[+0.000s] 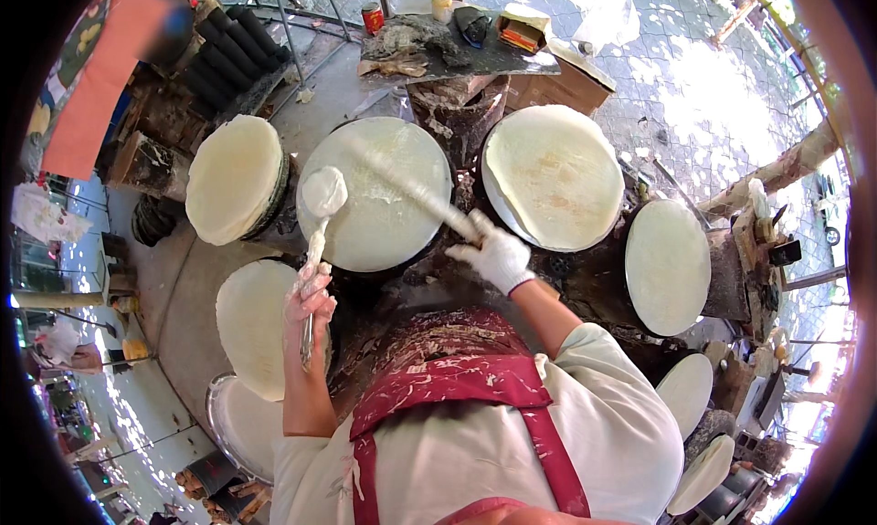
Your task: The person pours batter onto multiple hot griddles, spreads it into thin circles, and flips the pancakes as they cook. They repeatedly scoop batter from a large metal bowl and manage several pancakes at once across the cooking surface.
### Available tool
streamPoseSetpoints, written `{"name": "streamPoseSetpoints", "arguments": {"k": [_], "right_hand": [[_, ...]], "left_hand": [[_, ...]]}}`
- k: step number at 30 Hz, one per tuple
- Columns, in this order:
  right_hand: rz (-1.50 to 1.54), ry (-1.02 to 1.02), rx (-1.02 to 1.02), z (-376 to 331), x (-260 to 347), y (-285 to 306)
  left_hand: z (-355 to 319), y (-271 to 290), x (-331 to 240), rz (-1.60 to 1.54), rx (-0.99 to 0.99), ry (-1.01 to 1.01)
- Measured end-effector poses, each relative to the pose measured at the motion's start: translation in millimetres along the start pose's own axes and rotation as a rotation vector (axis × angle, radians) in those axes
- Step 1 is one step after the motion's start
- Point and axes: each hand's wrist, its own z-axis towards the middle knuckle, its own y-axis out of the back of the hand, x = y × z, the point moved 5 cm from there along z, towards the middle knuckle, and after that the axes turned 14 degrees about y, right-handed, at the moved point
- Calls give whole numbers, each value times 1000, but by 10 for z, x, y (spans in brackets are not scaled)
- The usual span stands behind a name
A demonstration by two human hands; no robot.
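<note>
A cook in a batter-spattered red apron (457,379) works a ring of round griddles at an outdoor stall. The left hand (309,297), bare and smeared with batter, is clenched around the handle of a ladle (322,194), whose white, batter-filled bowl hangs over the left rim of the centre griddle (402,224). The right hand (498,256), in a white glove, has its grip closed on the end of a long spreader (406,185), blurred in the frame, that lies across the centre griddle over a thin, pale layer of batter. To the right, a second griddle (553,173) carries a full round crepe showing faint brown patches, and beyond it a third griddle (667,265) is covered with an even, pale sheet. On the left, two more crepes (236,176) sit on their own plates, one above the other in the picture. Behind the griddles, a dark counter (512,61) holds a red can (373,17), a small open box (523,30) and rags. Sun-dappled paving (694,87) spreads out beyond.
</note>
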Motion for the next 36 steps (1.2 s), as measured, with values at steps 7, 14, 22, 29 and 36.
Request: {"name": "streamPoseSetpoints", "arguments": {"k": [7,14,22,29,36], "right_hand": [[-290,-94,-217,370,-995,261],[-329,78,-118,695,-1112,1214],[-35,329,-86,1190,-62,1869],[-412,484,-116,865,2220,819],[-289,902,-136,408,4409,-1711]], "left_hand": [[-424,30,676,-341,128,24],[-986,143,1115,-380,-21,-151],[-2130,1479,977,-640,64,-334],[-3088,2539,1000,-698,-151,-572],[-4070,3905,1062,-681,-200,-601]]}}
